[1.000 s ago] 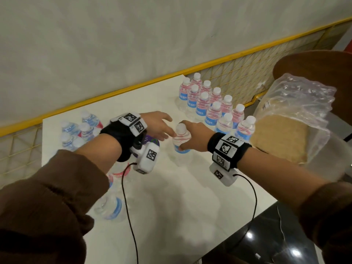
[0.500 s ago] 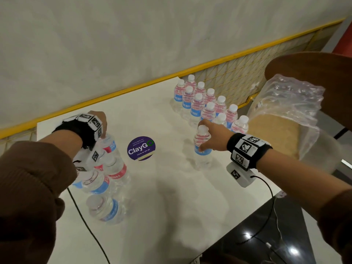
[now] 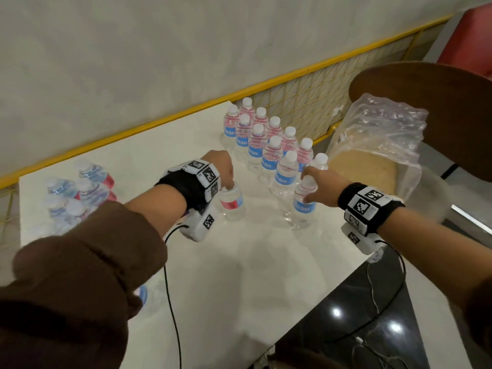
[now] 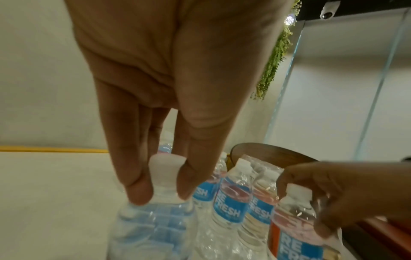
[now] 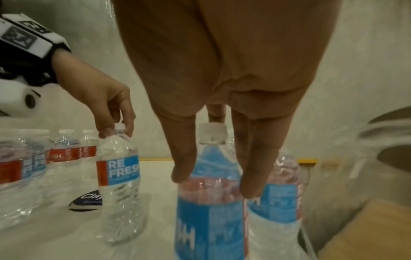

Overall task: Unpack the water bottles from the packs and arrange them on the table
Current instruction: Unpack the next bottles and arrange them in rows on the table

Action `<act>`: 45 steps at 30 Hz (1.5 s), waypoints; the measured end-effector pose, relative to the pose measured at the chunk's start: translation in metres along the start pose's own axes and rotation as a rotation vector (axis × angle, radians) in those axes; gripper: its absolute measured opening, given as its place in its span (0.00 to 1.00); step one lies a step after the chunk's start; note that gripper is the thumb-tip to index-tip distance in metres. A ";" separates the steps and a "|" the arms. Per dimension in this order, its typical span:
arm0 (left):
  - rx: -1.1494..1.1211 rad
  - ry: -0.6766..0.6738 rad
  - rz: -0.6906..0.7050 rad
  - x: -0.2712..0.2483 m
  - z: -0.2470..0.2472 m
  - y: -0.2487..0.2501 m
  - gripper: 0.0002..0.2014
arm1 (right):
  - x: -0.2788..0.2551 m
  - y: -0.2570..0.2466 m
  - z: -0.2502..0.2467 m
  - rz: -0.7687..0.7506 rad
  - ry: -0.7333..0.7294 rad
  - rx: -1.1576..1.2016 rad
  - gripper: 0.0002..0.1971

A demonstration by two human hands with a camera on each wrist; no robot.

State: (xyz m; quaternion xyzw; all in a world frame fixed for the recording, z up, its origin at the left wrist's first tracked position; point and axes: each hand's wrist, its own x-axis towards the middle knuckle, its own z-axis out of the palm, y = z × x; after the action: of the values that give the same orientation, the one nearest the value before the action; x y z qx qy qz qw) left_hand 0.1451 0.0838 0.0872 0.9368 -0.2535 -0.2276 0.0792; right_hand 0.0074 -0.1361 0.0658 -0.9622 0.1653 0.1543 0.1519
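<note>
Here your left hand (image 3: pixel 218 169) pinches the neck of one water bottle (image 3: pixel 232 203) standing upright on the white table (image 3: pixel 239 275). Your right hand (image 3: pixel 320 186) grips a second bottle (image 3: pixel 303 206) just beside the arranged rows (image 3: pixel 266 145). The remaining pack (image 3: pixel 74 193), somewhat blurred, sits well to the left.

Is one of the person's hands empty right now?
No, the left hand pinches one water bottle by its neck and the right hand grips another bottle.
</note>
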 end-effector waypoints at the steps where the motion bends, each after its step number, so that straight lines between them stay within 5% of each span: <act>1: 0.006 0.008 0.019 0.004 0.005 0.008 0.13 | 0.000 0.003 -0.005 0.002 -0.003 -0.040 0.26; 13: 0.176 -0.010 0.114 0.030 0.027 0.025 0.25 | 0.015 0.002 -0.014 0.036 0.155 -0.101 0.18; 35: 0.085 0.028 0.129 0.020 0.027 0.016 0.23 | 0.026 -0.014 -0.017 0.049 0.163 -0.155 0.20; 39: -0.015 -0.043 0.076 0.011 0.015 0.000 0.23 | 0.005 -0.052 -0.004 -0.224 0.289 -0.103 0.17; 45: 0.012 -0.012 0.025 -0.011 -0.013 -0.035 0.21 | -0.044 -0.152 0.057 -0.713 -0.211 -0.119 0.16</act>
State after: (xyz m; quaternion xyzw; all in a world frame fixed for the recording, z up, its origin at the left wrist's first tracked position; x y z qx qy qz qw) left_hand 0.1582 0.1197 0.0940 0.9328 -0.2669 -0.2305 0.0749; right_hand 0.0095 0.0320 0.0656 -0.9452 -0.2059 0.1995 0.1561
